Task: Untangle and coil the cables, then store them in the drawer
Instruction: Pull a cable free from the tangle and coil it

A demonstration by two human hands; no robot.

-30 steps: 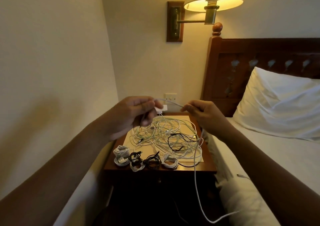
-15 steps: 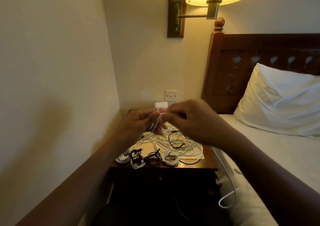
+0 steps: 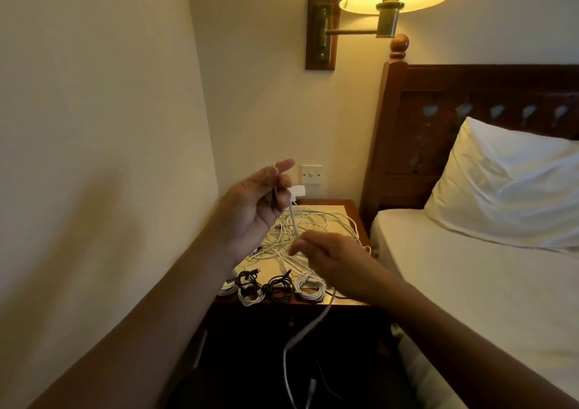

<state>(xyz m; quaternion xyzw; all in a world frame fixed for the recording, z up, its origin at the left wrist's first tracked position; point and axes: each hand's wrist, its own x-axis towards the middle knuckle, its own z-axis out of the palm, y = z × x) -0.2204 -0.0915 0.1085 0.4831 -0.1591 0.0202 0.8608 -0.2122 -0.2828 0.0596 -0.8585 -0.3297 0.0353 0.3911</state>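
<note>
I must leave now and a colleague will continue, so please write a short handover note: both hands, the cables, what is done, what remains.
Left hand: raised, holds the white cable.
Right hand: lower, pinches the same cable; the rest hangs down past the front of the nightstand.
Done: several coils lie along the front edge.
To do: coil this cable, untangle the tangled pile behind, then store everything in the drawer, which is too dark to see.

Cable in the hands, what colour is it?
The cable is white, seen best in the head view.
</note>
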